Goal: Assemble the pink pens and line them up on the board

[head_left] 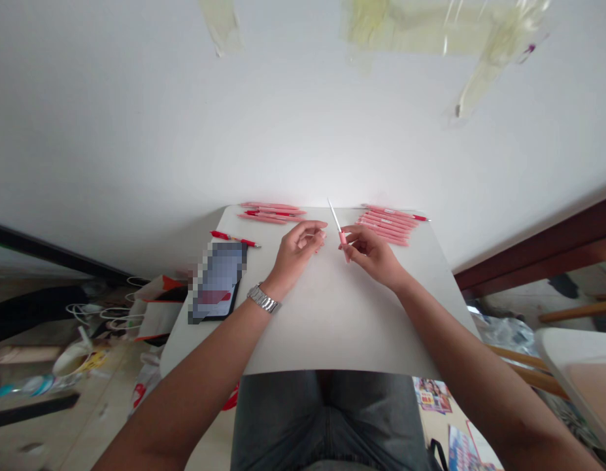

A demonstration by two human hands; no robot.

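My right hand (pixel 374 254) pinches a pink pen barrel (pixel 344 241) between thumb and fingers. From its upper end a thin white refill (pixel 333 213) sticks out, slanting up and left. My left hand (pixel 301 243), with a metal watch (pixel 264 298) at the wrist, is a short way to the left of the barrel. Its thumb and index finger are drawn together; a small pale bit may be at the tips, too small to name. Beyond the left hand lies a loose group of pink pens (pixel 268 218). Past the right hand is a tighter row of pink pens (pixel 387 226).
All this is on a small white table (pixel 327 327) against a wall (pixel 293 118). A phone (pixel 217 281) lies at its left, with red pens (pixel 234 239) above it. On the floor at left are a paper cup (pixel 71 360) and cables. A chair (pixel 577 366) stands at right.
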